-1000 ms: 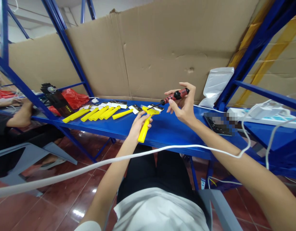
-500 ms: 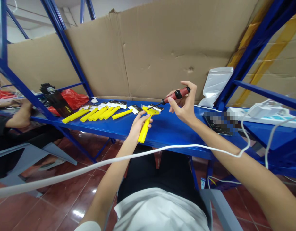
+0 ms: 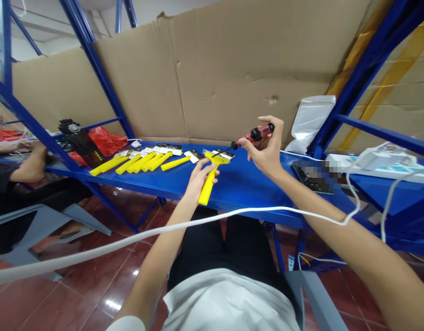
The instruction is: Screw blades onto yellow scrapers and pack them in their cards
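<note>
My left hand (image 3: 198, 179) is closed around a yellow T-shaped scraper (image 3: 207, 186), its wide head pointing away from me. In my right hand (image 3: 271, 154) is a red-and-black screwdriver (image 3: 256, 135), gripped by the handle with the fingers around its upper end. Its dark shaft slants down to the left, and the tip meets the scraper's head; the exact contact spot is too small to make out. Several more yellow scrapers (image 3: 156, 162) lie in a row to the left, with black-and-white cards (image 3: 168, 148) at their heads.
A blue table (image 3: 260, 193) backs onto a cardboard wall (image 3: 232, 82). Left stand a black box (image 3: 82, 145) and red plastic bag (image 3: 108, 141). Right are a phone (image 3: 310, 177), white power strip (image 3: 380, 168) and white pouch (image 3: 311, 122). A white cable (image 3: 253, 210) crosses before me. Another person's arm (image 3: 36, 163) is far left.
The screwdriver's handle has turned slightly in my right hand, its tip staying at the scraper's head. My left hand keeps the scraper in nearly the same place.
</note>
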Available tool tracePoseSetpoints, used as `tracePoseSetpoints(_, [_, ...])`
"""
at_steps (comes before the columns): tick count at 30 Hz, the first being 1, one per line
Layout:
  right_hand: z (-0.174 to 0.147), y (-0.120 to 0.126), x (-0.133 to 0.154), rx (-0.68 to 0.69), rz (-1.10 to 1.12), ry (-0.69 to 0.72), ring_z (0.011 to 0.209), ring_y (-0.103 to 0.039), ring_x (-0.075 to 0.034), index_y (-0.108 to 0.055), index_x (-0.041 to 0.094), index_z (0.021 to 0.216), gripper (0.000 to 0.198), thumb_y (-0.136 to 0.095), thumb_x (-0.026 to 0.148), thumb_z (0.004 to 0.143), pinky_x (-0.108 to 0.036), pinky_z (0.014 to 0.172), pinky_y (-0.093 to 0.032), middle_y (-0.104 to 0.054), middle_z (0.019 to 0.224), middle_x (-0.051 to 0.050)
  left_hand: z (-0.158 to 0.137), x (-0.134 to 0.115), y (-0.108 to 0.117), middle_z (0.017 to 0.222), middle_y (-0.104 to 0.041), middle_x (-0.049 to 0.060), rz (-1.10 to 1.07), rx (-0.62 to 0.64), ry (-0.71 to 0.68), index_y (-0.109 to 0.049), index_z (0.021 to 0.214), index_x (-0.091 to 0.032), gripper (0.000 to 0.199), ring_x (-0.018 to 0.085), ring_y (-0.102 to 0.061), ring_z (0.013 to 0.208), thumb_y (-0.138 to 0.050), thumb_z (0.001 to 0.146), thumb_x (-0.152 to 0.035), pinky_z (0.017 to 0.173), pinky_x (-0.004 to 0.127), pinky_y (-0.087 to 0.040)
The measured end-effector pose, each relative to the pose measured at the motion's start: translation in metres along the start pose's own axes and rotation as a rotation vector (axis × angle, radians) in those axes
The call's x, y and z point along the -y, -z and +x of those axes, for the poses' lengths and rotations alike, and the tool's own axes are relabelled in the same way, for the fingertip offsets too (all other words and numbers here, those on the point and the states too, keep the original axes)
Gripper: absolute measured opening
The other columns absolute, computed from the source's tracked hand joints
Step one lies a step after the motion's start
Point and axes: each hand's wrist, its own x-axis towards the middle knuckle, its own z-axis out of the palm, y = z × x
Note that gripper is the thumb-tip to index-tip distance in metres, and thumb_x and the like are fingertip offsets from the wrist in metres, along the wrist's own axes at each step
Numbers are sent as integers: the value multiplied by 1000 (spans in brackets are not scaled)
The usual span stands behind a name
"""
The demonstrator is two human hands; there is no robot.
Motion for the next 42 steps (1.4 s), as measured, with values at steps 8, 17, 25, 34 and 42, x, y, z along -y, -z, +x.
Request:
tracePoseSetpoints(8, [-5,-4,24,80,104,-206,54,-73,-15,-43,39,147,83,-97,59,86,-29,44,-63,-82,127,-5,-1,0,-1,109,-78,9,-4,-17,-9,-60,127,-23,58,15,-74,80,-95,81,-22,55,17,-49])
tracePoseSetpoints(17, [-1,-6,18,-17,80,-161,42,-58,-10,-48,37,132,68,-97,55,89,-22,35,-49,-73,88,6,-1,0,-2,111,-78,9,33,-7,-11,-62,130,-23,58,16,-75,81,-94,81,-23,54,18,-49])
tracePoseSetpoints(25, [-4,-5,25,68,161,-191,52,-69,-12,-43,37,136,74,-95,60,89,-27,41,-56,-81,127,-2,0,1,-1,109,-79,9,13,-17,-14,-61,129,-23,58,16,-75,80,-94,81,-21,53,18,-49])
tracePoseSetpoints(34, [0,-8,13,-24,104,-125,51,-71,-17,-46,38,135,76,-100,59,85,-23,33,-47,-79,94,2,-2,-1,-3,109,-78,9,36,-26,-9,-63,129,-21,58,16,-74,79,-93,81,-21,54,18,-50])
tracePoseSetpoints(42, [-2,-4,6,-89,118,-249,53,-70,-18,-51,42,147,96,-109,58,73,-27,40,-53,-78,95,2,-2,0,-3,107,-79,9,46,-25,-18,-61,129,-22,59,16,-75,80,-94,80,-23,54,18,-49])
